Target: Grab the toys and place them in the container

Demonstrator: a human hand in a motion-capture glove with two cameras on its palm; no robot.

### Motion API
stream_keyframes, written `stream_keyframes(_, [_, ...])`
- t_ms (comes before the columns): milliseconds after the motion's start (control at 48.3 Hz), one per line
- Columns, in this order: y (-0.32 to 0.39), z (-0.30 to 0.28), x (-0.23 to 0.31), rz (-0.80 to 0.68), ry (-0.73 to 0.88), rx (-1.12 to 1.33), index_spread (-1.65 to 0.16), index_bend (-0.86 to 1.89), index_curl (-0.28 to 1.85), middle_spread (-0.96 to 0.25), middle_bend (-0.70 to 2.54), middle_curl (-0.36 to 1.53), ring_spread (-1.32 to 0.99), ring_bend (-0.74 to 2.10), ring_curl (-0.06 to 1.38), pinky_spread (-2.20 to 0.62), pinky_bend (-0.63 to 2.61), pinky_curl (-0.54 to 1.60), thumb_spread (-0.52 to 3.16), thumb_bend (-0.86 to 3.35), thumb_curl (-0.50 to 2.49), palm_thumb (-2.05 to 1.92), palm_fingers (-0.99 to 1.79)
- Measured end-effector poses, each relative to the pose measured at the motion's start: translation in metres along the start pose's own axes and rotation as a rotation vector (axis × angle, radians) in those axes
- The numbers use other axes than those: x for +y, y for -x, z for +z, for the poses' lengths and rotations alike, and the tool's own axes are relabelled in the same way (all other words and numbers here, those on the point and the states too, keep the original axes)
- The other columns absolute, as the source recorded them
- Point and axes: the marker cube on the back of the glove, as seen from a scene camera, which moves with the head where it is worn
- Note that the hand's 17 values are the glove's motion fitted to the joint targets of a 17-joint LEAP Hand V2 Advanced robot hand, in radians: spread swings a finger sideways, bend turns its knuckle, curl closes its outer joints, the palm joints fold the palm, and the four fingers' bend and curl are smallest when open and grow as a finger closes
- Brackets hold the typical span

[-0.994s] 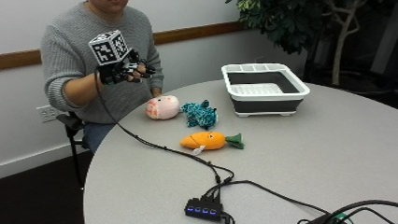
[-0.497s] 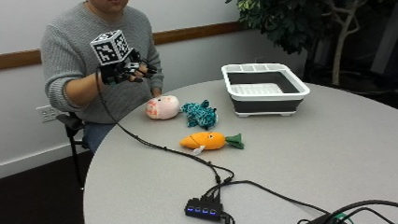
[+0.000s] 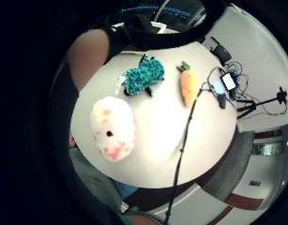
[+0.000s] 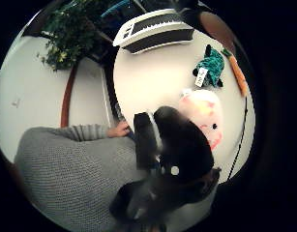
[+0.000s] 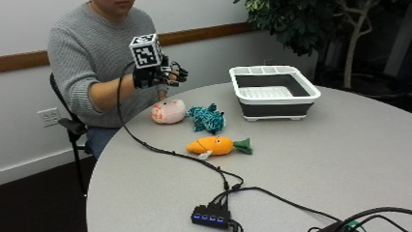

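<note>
Three soft toys lie on the round table: a pink pig [image 5: 168, 111] [image 3: 112, 127] [image 4: 205, 117], a teal knitted toy [image 5: 206, 118] [image 3: 142, 78] [image 4: 209, 66], and an orange carrot [image 5: 215, 145] [image 3: 188, 84] [image 4: 237, 73] nearer the front. The white-rimmed black container [image 5: 275, 92] [image 4: 153, 31] stands to the toys' right. My gloved right hand [image 5: 157, 75] hovers in the air above and behind the pig. Its fingers are relaxed and loosely bent, and they hold nothing.
A black cable [image 5: 167, 151] runs from the hand across the table [image 5: 334, 159] past the carrot to a small hub [image 5: 209, 215] near the front edge. A potted plant [image 5: 309, 29] stands behind the container. The bare hand [image 4: 119, 129] rests at the table's edge.
The gloved hand has drifted slightly to the right, towards the pig. The toys and the container have not moved.
</note>
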Motion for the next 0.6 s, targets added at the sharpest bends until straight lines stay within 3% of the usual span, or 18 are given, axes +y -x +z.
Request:
stream_keyframes(186, [-0.005, 0.085, 0.002, 0.087, 0.160, 0.064, -0.34, 0.17, 0.33, -0.20, 0.17, 0.24, -0.24, 0.37, 0.19, 0.02, 0.61, 0.31, 1.45, -0.02, 0.14, -0.03, 0.15])
stream_keyframes(269, [0.008, 0.131, 0.017, 0.047, 0.260, 0.097, -0.35, 0.16, 0.33, -0.20, 0.15, 0.24, -0.23, 0.37, 0.19, 0.02, 0.70, 0.34, 1.44, -0.01, 0.16, -0.02, 0.12])
stream_keyframes(331, [0.010, 0.132, 0.020, 0.026, 0.242, 0.097, -0.36, 0.11, 0.32, -0.18, 0.10, 0.22, -0.19, 0.32, 0.20, 0.02, 0.90, 0.40, 1.42, -0.01, 0.18, 0.01, -0.03])
stream_keyframes(477, [0.008, 0.131, 0.017, 0.037, 0.247, 0.088, -0.38, 0.16, 0.30, -0.17, 0.14, 0.21, -0.16, 0.34, 0.20, 0.01, 1.04, 0.42, 1.40, 0.00, 0.22, 0.04, 0.02])
stream_keyframes(601, [0.005, 0.128, 0.010, 0.055, 0.138, 0.084, -0.41, 0.23, 0.32, -0.19, 0.21, 0.23, -0.22, 0.47, 0.22, -0.06, 0.98, 0.39, 1.45, 0.05, 0.26, 0.15, 0.30])
